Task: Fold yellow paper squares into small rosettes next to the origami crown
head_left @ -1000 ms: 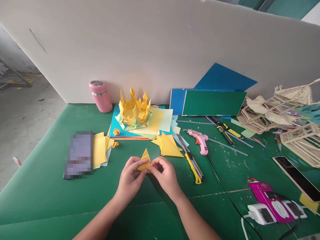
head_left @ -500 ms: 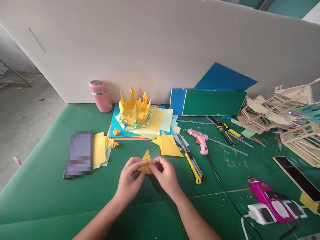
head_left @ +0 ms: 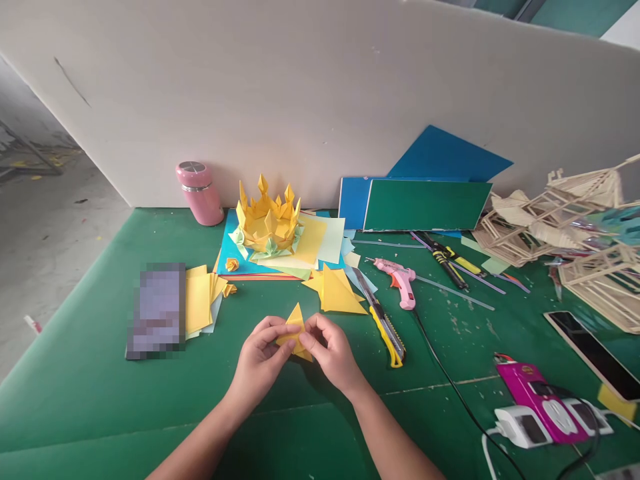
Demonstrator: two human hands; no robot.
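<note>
Both my hands pinch a small folded yellow paper piece [head_left: 296, 320] just above the green table [head_left: 90, 400]. My left hand [head_left: 260, 363] grips its left side with thumb and fingers closed. My right hand [head_left: 333, 353] grips its right side, fingers curled over it. The piece's point stands upward and a lower corner pokes out between my hands. A pile of similar folded yellow pieces [head_left: 337, 290] lies just beyond my right hand. Farther back a yellow paper crown [head_left: 267, 223] sits on coloured sheets.
A yellow utility knife [head_left: 385, 323] and a pink glue gun [head_left: 400, 280] lie to the right, its cord trailing to a power strip [head_left: 540, 420]. Yellow sheets [head_left: 200, 300], a pink bottle [head_left: 199, 192], wooden stick models [head_left: 575, 233] and a phone [head_left: 593, 353] surround the work spot.
The yellow piece has turned slightly in my fingers; a lower corner now shows between my hands. Both hands stay in nearly the same place.
</note>
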